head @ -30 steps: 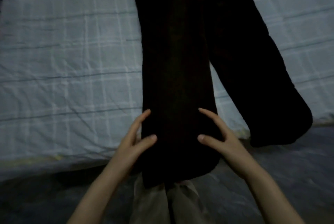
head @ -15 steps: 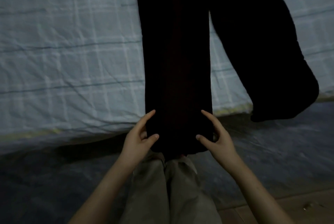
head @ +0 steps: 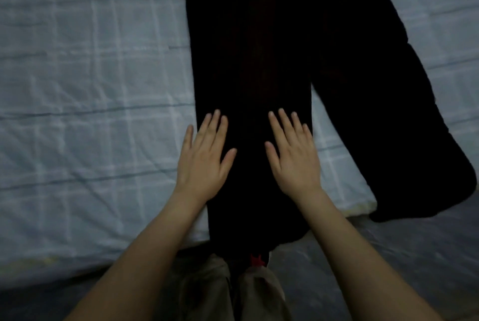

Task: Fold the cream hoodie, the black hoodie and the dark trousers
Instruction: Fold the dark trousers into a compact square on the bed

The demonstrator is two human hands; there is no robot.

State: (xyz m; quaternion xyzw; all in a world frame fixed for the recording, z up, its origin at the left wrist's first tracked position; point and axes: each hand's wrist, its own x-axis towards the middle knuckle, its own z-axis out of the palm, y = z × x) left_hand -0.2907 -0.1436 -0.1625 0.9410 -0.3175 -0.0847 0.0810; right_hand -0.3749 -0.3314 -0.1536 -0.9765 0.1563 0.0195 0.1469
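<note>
Pale blue checked bedding [head: 90,87] is spreading out to the left, to the right and beyond both hands, with its near edge running below the wrists. Dark trousers [head: 254,48] are lying on it, one leg passing straight under the hands and hanging over the bed edge below them, the other leg angling away to the right of the right hand. Left hand [head: 204,160] and right hand [head: 293,157] are resting flat, palms down, on that nearer leg, fingers straight and gripping nothing, the left little finger lying over the bedding.
</note>
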